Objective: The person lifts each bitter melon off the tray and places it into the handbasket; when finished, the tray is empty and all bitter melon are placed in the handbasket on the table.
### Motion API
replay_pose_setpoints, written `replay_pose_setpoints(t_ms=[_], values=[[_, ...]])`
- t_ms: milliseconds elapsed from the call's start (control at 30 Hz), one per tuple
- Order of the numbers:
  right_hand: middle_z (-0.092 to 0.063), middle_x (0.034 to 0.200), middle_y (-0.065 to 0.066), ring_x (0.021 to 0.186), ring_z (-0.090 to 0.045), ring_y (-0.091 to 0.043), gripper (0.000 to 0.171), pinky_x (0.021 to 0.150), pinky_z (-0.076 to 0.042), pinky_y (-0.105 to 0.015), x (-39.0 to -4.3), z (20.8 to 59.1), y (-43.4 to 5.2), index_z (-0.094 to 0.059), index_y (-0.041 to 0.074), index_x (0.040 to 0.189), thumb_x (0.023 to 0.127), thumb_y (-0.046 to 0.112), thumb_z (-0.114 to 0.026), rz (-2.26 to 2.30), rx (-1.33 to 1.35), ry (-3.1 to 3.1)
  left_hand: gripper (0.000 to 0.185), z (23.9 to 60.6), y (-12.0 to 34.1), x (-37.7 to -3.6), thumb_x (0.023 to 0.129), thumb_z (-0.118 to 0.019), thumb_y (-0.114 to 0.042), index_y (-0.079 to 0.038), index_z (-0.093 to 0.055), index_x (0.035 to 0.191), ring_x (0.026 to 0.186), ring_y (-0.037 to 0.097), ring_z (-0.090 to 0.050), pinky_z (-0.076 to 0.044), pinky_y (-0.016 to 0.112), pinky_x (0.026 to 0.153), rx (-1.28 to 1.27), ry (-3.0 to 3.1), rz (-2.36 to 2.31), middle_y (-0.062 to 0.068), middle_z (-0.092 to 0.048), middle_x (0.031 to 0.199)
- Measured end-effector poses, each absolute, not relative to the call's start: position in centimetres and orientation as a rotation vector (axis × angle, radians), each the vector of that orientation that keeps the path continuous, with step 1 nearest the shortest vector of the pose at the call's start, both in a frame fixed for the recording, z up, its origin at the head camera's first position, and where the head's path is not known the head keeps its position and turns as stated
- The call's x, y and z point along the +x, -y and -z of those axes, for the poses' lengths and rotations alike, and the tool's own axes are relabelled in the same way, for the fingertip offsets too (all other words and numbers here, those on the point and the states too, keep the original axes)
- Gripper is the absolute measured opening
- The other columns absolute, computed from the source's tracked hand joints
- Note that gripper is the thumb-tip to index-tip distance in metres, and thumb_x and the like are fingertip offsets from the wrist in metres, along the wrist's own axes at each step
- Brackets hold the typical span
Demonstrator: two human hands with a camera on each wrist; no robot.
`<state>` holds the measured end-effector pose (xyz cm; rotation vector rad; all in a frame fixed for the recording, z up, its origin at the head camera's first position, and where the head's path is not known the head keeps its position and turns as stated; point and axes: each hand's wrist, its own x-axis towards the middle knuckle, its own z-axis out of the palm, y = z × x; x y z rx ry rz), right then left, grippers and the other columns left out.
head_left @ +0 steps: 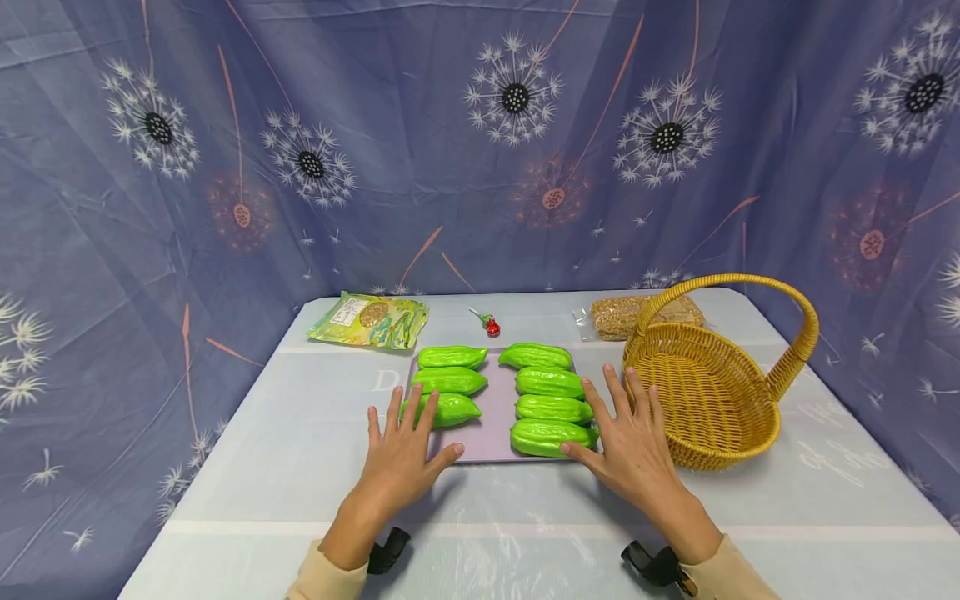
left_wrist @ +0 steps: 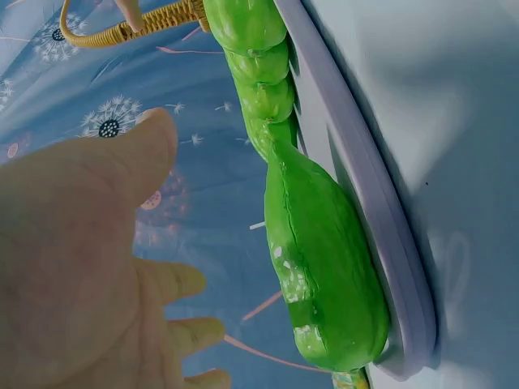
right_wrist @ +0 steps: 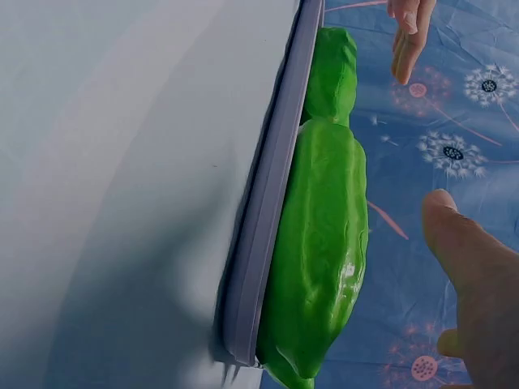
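A lilac tray (head_left: 491, 450) lies mid-table and carries several green bitter gourds in two columns. My left hand (head_left: 405, 442) is spread with straight fingers at the tray's front left corner. Its fingertips reach over the nearest left gourd (head_left: 453, 410) and its thumb lies over the tray. The left wrist view shows this palm (left_wrist: 81, 267) above that gourd (left_wrist: 324, 267) and the tray rim (left_wrist: 381, 243). My right hand (head_left: 630, 433) is spread at the tray's front right corner, thumb by the nearest right gourd (head_left: 551, 437). The right wrist view shows the thumb (right_wrist: 478, 267) above it (right_wrist: 320, 243). Neither hand holds anything.
A yellow wicker basket (head_left: 705, 392) with a hoop handle stands right of the tray, close to my right hand. Behind the tray lie a green packet (head_left: 371, 321), a red lollipop (head_left: 491, 326) and a clear bag of grain (head_left: 626, 317). A patterned blue cloth hangs behind.
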<state>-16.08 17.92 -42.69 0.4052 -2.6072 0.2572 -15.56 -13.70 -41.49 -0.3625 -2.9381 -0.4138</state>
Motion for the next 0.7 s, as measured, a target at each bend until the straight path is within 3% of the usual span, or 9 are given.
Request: replay_pose_setpoints(t_ms=[700], values=[[-0.031,0.151,-0.019,0.14,-0.022,-0.041,0.091,0.107,-0.016,-0.064,-15.9,42.4,-18.1,-0.04,0.014,0.143,0.071,0.061,-0.069,-0.314,0.428,2.565,0.079,41.1,15.2,-15.5,0.086,-0.06,-0.048,-0.011,-0.028,0.148,0.144,0.04,-0.016,-0.01,0.063,0.109,-0.376,2.845,0.532,0.015,-0.022,0.156]])
